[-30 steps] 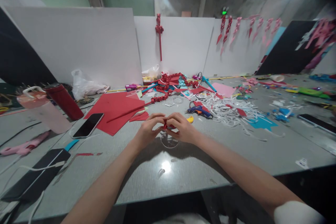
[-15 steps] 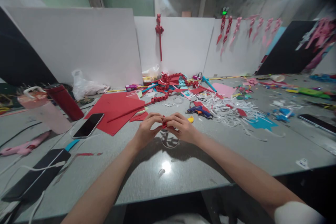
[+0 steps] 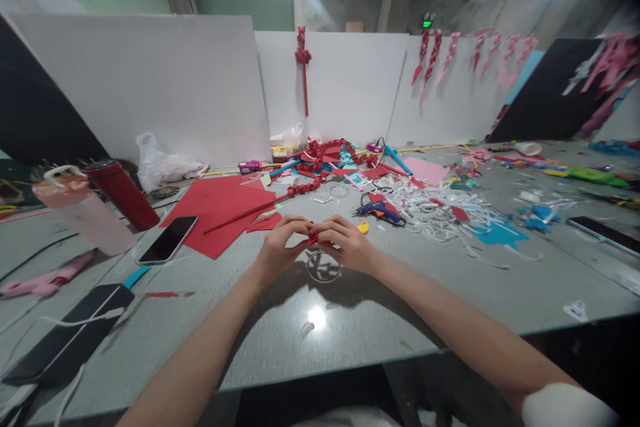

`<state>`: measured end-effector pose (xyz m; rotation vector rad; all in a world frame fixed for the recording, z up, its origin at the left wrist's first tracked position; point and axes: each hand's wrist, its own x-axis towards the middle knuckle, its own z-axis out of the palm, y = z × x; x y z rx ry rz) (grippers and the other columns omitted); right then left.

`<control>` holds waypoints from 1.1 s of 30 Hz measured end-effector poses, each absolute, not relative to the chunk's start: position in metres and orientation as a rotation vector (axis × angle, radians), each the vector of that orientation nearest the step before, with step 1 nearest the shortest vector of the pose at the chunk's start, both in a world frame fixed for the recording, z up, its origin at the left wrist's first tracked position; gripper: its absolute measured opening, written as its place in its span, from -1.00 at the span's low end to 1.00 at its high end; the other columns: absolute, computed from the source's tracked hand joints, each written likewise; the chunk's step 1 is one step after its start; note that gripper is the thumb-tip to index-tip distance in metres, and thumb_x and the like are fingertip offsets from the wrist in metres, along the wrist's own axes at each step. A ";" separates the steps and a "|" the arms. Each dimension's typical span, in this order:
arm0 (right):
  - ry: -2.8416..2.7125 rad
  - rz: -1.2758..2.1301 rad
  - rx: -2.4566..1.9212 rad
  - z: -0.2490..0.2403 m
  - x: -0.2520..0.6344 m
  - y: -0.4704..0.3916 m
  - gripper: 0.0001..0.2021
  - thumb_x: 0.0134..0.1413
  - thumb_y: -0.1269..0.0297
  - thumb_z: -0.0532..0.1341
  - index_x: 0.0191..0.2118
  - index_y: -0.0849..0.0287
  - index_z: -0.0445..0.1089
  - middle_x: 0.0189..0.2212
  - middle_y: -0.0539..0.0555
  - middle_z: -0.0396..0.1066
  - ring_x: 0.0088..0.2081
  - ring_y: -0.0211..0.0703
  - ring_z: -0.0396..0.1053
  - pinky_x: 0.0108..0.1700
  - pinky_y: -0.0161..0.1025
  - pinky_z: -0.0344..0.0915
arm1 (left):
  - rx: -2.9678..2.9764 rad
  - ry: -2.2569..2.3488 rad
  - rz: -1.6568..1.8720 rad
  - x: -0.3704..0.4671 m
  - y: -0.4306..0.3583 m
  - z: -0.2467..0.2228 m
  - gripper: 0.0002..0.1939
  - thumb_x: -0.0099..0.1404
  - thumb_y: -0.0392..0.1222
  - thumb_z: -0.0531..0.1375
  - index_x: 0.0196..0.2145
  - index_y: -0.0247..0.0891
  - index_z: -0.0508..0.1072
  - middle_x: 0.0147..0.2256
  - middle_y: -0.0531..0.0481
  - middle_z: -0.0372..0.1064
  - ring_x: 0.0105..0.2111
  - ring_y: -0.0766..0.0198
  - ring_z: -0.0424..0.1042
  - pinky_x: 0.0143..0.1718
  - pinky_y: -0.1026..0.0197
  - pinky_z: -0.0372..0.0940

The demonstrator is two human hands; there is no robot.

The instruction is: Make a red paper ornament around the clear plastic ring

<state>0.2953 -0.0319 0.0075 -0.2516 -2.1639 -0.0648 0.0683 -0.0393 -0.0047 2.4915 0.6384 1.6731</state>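
Between my fingertips is a small folded red piece, which looks like paper or foam sheet; most of it is hidden. My left hand pinches it from the left, and my right hand closes on it from the right. Both hands hover just above the grey table. Below them lies a clear ring in their shadow. To the right of my right hand are a small yellow piece and a blue glue gun. Red sheets lie beyond my left hand.
At left stand a pink bottle and a red flask, near a phone, a black power bank with cables and a pink glue gun. White paper strips are heaped at right. A red ornament hangs on the white board.
The red piece has turned slightly between my fingertips. Both hands stay in nearly the same place, and the table things have not moved.
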 end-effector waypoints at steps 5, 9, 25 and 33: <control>-2.175 -0.059 -0.263 0.008 0.296 -0.032 -0.90 0.43 0.40 0.27 -0.06 0.05 0.43 -0.08 0.12 0.61 -0.09 -0.05 0.50 -0.03 -0.03 0.52 | 2.487 0.639 1.667 0.069 -0.041 -0.003 -0.82 0.39 -0.32 0.38 -0.10 -0.18 0.52 -0.10 -0.17 0.59 -0.02 0.09 0.60 0.03 -0.05 0.56; -2.171 -0.078 -0.262 0.005 0.296 -0.030 -0.90 0.43 0.40 0.27 -0.05 0.05 0.43 -0.10 0.13 0.60 -0.11 -0.05 0.50 -0.05 -0.02 0.52 | 2.500 0.632 1.668 0.069 -0.041 -0.003 -0.80 0.38 -0.34 0.38 -0.08 -0.17 0.51 -0.10 -0.17 0.60 -0.02 0.08 0.59 0.02 -0.07 0.57; -2.172 -0.047 -0.253 0.006 0.296 -0.031 -0.90 0.43 0.42 0.28 -0.06 0.06 0.41 -0.03 0.14 0.61 -0.06 -0.04 0.50 -0.02 -0.01 0.53 | 2.474 0.638 1.641 0.068 -0.039 -0.007 -0.89 0.44 -0.27 0.34 -0.10 -0.16 0.52 -0.10 -0.15 0.59 0.00 0.11 0.58 0.03 -0.01 0.55; -2.162 -0.072 -0.235 0.005 0.296 -0.030 -0.88 0.41 0.44 0.29 -0.05 0.07 0.41 -0.02 0.16 0.61 -0.06 -0.02 0.50 -0.02 -0.03 0.50 | 2.485 0.623 1.654 0.069 -0.040 -0.006 -0.83 0.41 -0.31 0.36 -0.08 -0.17 0.52 -0.11 -0.15 0.59 -0.02 0.09 0.58 0.00 0.01 0.54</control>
